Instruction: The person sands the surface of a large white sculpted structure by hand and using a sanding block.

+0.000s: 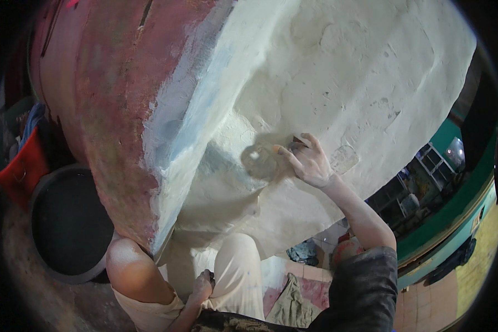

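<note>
A large pale, putty-coated sculpted surface (371, 72) rises in front of me, scuffed and pitted in places. It meets a dark red painted surface (116, 99) along a whitish-blue band (188, 122). My right hand (312, 163) is at the pale surface, beside a shallow round hollow (258, 160). Its bent fingers are closed on a small dark piece (299, 141), whose kind I cannot make out. Low between my knees, my left hand (201, 288) is closed around a small dark object (208, 274), mostly hidden.
A black round tub (66, 221) stands at the left, below a red container (22, 169) with blue cloth in it. Crumpled cloths (293, 304) lie on the tiled floor near my right arm. Green shelving (448, 149) stands at the far right.
</note>
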A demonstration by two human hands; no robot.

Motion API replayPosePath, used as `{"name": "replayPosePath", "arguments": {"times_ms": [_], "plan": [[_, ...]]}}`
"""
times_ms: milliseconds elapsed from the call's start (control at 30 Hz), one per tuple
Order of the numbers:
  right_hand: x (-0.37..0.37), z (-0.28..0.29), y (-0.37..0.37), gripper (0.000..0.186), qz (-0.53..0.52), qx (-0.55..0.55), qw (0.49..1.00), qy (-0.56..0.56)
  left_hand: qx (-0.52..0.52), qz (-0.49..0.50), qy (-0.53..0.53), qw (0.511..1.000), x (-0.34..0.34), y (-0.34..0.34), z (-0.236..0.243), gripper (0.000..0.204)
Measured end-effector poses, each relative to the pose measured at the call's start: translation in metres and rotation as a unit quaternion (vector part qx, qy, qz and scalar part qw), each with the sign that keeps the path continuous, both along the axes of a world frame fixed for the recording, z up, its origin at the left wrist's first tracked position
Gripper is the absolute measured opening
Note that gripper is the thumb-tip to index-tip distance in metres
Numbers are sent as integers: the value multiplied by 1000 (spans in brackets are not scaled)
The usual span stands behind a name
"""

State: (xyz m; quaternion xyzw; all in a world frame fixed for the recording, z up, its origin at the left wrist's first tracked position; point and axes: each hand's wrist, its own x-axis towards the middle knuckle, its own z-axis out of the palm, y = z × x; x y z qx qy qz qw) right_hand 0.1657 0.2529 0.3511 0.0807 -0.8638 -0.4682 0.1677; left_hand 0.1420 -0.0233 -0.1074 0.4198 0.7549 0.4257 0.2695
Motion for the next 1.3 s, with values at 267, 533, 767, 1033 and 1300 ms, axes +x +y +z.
{"name": "replayPosePath", "arguments": {"times_ms": [267,533,767,1033,1300], "plan": [[-20,66,-5,30,42,-69,937,339,22,-10,2,1000,-2,0,-13,22],[-48,65,-29,48,3,-82,978,194,9,0,6,1000,3,-2,-17,23],[-11,4,-10,52,19,-30,999,6,8,6,25,1000,-3,-4,-2,21],[-44,46,-24,60,55,-38,987,148,-3,-4,16,1000,0,-1,-9,21],[14,-31,-4,55,-7,-151,988,-22,6,-20,-3,1000,-5,1,-11,22]]}}
